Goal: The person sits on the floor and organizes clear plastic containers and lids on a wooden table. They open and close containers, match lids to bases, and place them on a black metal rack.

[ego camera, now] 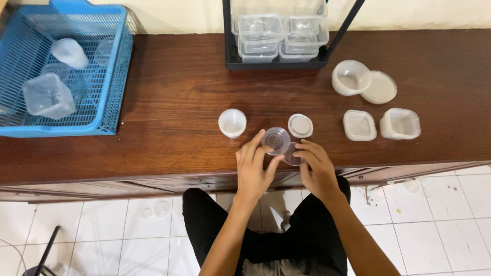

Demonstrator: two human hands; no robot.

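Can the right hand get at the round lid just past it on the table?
Probably yes. The round lid lies flat just beyond the right hand, with bare table between and nothing over it. But that hand is on a small clear lid, so it would need to let go first.

We see no labels, signs or screens — the only packaging is plain, unprinted clear plastic tubs [280,31], stacked in the black rack [231,57] at the worktop's [174,97] far edge
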